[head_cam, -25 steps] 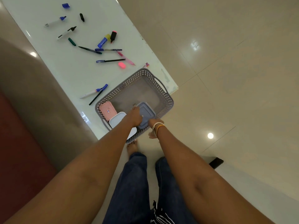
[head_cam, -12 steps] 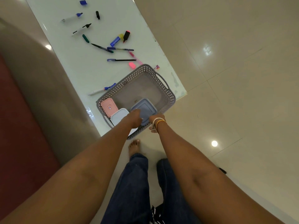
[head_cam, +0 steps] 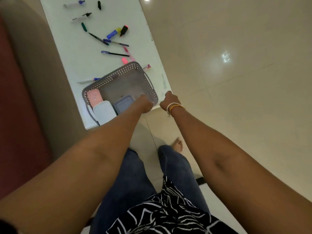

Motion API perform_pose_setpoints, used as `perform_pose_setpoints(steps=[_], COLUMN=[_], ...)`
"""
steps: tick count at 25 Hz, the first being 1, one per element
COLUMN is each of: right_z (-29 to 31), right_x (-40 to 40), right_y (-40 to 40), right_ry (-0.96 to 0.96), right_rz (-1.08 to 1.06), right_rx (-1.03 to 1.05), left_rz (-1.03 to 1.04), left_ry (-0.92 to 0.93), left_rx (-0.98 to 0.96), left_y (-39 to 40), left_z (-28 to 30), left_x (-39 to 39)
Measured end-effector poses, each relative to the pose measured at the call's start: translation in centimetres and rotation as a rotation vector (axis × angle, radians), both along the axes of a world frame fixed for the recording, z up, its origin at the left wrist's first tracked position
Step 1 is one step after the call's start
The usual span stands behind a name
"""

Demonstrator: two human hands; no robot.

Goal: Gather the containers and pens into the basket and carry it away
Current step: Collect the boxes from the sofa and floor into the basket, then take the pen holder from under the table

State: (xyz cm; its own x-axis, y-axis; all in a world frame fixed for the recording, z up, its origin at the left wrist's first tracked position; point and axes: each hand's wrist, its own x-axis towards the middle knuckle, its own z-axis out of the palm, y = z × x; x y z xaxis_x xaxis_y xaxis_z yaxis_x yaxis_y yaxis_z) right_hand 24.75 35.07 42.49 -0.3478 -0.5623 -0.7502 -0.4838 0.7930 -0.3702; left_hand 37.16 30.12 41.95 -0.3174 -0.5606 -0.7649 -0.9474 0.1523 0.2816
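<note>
Left hand (head_cam: 145,103) has let go of the grey box (head_cam: 124,103), now in the basket (head_cam: 118,76); both grips curled, empty; pens (head_cam: 114,54) at twelve o'clock remain.

Left hand (head_cam: 145,103) fingers' grip blurred; grey-blue container (head_cam: 122,104) partly hidden beneath.

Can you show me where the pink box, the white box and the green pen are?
pink box (head_cam: 94,98): head view, on the middle of its lid, inside the basket.
white box (head_cam: 103,112): head view, on the middle of its pale lid, inside the basket.
green pen (head_cam: 84,26): head view, on the middle of its barrel, on the table.
</note>
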Motion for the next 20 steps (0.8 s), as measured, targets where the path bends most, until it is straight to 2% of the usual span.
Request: perform_pose_setpoints(steps=[5,9,14,20], right_z=[0.2,0.1,-0.2,2.7], right_x=[-8.7,-14.9,-20.4,-25.1], right_y=[1.8,0.5,-6.0,-17.2], right_ry=[-0.021,-0.020,-0.032,-0.042], right_rz=[0.033,0.065,0.153,0.311], right_rx=[-0.079,-0.067,-0.057,-0.062], left_rz=[0.068,0.135,0.250,0.386], left_ry=[-0.012,-0.045,-0.061,-0.053], left_rx=[-0.018,-0.005,0.011,0.013], left_y=[2.0,0.1,-5.5,-14.9], left_z=[0.3,0.9,1.1,3.3], left_x=[-8.2,-13.6,-18.0,-22.9])
